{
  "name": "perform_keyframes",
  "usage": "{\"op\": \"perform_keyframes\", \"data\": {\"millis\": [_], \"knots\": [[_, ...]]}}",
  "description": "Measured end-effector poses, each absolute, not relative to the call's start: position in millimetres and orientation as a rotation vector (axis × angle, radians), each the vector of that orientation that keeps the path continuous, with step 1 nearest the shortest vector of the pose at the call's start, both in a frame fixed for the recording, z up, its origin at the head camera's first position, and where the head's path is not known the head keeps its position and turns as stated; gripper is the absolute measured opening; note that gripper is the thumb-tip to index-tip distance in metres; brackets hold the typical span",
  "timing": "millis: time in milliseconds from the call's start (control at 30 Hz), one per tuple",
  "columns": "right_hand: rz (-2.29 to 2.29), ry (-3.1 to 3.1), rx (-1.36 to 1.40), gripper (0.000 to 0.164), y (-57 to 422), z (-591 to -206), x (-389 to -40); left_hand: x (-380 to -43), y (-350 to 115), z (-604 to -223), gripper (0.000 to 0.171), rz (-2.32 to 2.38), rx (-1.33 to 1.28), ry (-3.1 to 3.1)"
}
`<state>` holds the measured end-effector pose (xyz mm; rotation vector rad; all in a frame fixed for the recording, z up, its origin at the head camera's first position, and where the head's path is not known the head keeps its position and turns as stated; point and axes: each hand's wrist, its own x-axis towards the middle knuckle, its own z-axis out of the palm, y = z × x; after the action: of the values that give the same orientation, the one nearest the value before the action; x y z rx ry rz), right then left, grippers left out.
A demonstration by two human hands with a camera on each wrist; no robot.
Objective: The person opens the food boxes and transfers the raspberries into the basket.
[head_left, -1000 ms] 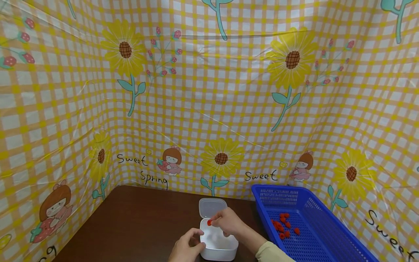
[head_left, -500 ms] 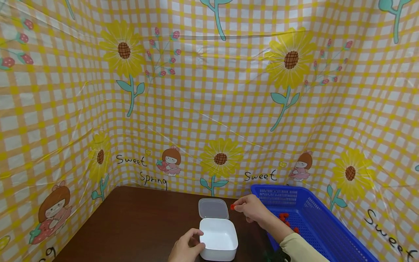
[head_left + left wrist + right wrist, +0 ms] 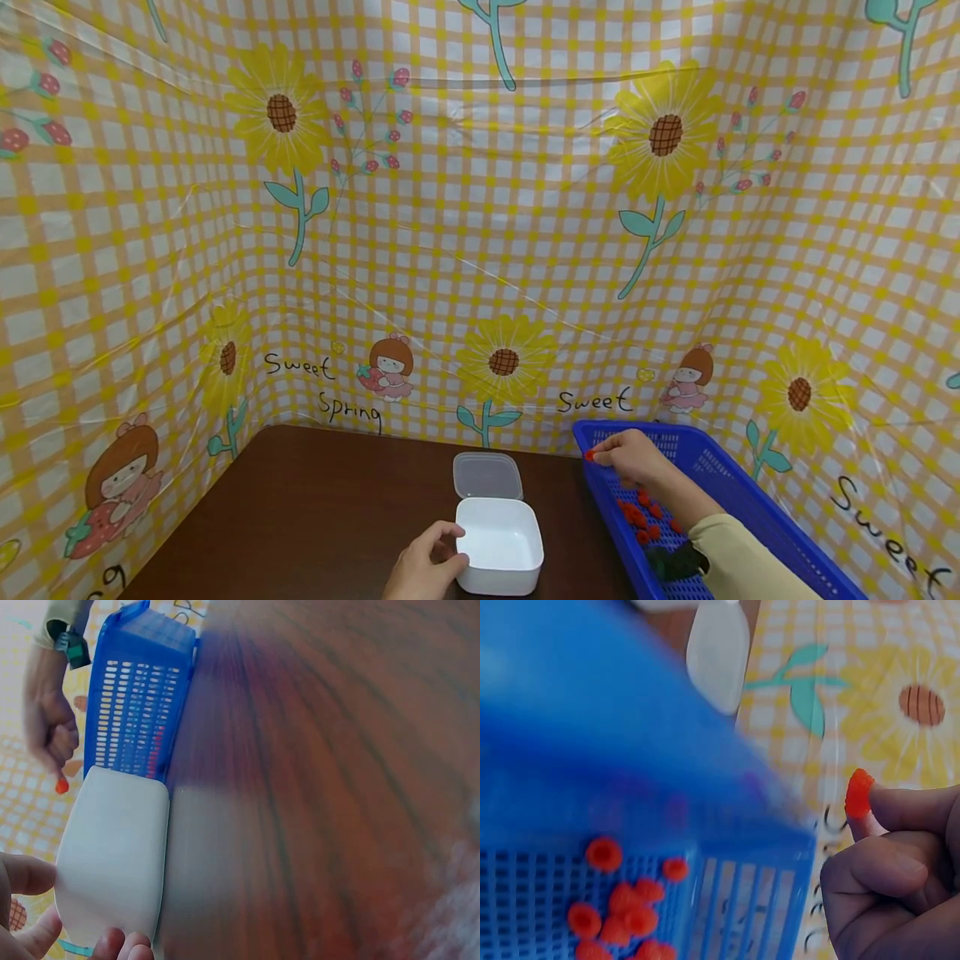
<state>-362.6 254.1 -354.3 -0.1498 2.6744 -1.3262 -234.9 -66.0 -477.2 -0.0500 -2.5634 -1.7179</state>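
Note:
My left hand (image 3: 427, 562) grips the left side of a white plastic box (image 3: 498, 575), with fingertips at its rim and side. The box stands upright on the table, and its translucent lid (image 3: 487, 476) lies flat behind it. Between thumb and finger, my right hand (image 3: 637, 460) pinches a red raspberry (image 3: 859, 793), held above the left rim of the blue basket (image 3: 765, 529). Several more raspberries (image 3: 637, 515) lie on the basket floor below that hand. In the left wrist view the box's outer wall (image 3: 112, 855) hides its inside.
The dark brown table (image 3: 322, 508) stretches left of the box. A checked sunflower cloth (image 3: 420, 208) walls the back and both sides. The basket's raised rim stands right of the box, with a strip of table between them.
My right hand, holding the raspberry, has moved from over the box to the right, past the lid, to above the basket. My left hand and the box have stayed put.

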Motion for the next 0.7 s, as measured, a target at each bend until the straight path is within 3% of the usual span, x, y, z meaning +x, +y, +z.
{"op": "perform_keyframes", "data": {"millis": [700], "knots": [[-1.042,2.778,-0.04,0.024,325,-379,-384,-238,-66,-477,0.025,-1.696,0.003,-2.601]]}}
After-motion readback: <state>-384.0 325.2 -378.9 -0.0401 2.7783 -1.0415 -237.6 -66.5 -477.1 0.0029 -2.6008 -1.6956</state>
